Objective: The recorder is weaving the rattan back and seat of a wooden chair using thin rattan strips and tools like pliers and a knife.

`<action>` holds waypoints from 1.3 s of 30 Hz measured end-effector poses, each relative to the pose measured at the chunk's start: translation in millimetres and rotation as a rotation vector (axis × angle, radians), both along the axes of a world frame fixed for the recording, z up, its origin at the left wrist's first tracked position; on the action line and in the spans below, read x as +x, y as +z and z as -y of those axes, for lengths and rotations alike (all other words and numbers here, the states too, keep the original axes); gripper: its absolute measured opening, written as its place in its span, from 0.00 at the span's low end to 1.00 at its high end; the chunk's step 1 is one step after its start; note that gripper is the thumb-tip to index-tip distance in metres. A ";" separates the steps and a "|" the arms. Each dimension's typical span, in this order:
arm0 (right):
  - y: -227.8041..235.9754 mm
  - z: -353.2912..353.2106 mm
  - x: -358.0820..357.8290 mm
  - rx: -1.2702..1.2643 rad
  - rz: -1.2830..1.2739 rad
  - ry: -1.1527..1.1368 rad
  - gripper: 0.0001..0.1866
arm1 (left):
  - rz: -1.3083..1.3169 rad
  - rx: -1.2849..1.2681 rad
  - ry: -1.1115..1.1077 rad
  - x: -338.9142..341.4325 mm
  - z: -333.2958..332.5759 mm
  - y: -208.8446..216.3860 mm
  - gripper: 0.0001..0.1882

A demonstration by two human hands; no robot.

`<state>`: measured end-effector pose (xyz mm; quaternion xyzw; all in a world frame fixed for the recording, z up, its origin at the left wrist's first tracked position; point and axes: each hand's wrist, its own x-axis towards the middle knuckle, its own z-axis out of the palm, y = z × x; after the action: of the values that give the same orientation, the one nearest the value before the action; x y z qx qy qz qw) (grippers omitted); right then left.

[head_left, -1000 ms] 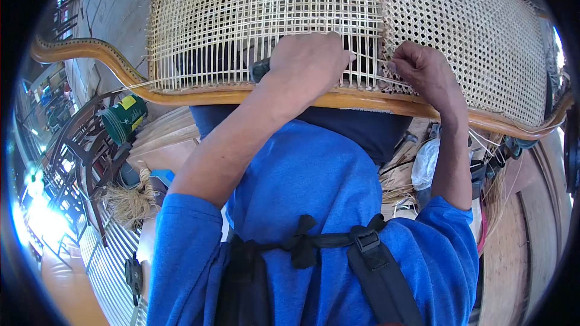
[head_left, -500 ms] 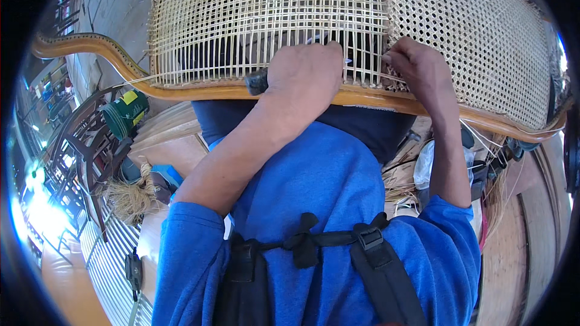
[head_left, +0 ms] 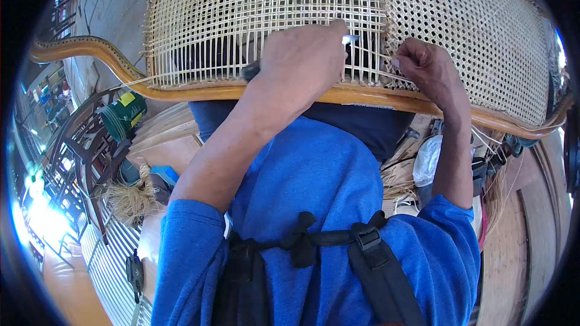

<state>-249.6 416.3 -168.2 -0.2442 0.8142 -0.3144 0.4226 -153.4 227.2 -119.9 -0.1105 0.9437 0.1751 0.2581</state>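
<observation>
My left hand (head_left: 300, 60) is closed around a dark-handled tool (head_left: 251, 71). The tool's shiny tip shows beyond the fingers, over the open square weave of a cane panel (head_left: 272, 6). Thumb and fingers of my right hand (head_left: 434, 75) pinch a thin cane strand (head_left: 386, 57) beside the seam, where the square weave meets a finished panel with a denser, holed pattern (head_left: 465, 30). Below both hands runs the curved wooden rail (head_left: 199, 92) of the furniture frame. Upright strands near the rail have wide gaps, partly hidden by my left hand.
A green container (head_left: 124, 115) stands at the left by a dark wooden chair frame (head_left: 90, 157). Nearby lies a bundle of pale fibre (head_left: 134, 198). A clear plastic bag (head_left: 428, 160) and loose strands are below the rail at right.
My left hand has shifted slightly away from the rail, and more of the tool's tip shows. My right hand has moved a little to the right, still pinching.
</observation>
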 end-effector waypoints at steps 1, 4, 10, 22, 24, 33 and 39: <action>-0.8 -0.1 -0.6 -0.001 0.000 0.001 0.09 | 0.000 -0.001 0.001 2.1 -1.3 -4.7 0.08; -3.1 -1.6 -1.4 0.020 0.002 0.052 0.08 | 0.045 0.098 0.025 8.4 -9.4 -19.4 0.07; -2.2 -2.0 -4.1 0.043 -0.060 0.080 0.08 | 0.018 0.112 0.157 8.3 -9.4 -35.0 0.12; -9.5 -4.9 -1.9 0.012 -0.127 0.108 0.08 | 0.167 0.074 -0.047 13.0 -22.3 -1.9 0.17; -13.0 -6.4 4.4 -0.119 -0.196 0.088 0.08 | 0.187 0.115 -0.050 12.1 -14.5 -3.1 0.16; -3.0 -0.5 4.6 0.004 -0.108 0.042 0.09 | -0.074 0.004 -0.015 -7.5 1.1 -7.2 0.16; 2.9 -7.9 7.9 -0.026 -0.203 0.082 0.09 | -0.023 0.004 0.083 -5.3 -5.2 -12.5 0.15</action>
<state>-241.7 424.2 -165.3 -0.3133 0.8380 -0.2810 0.3473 -158.7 232.3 -132.5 -0.1469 0.9409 0.1888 0.2398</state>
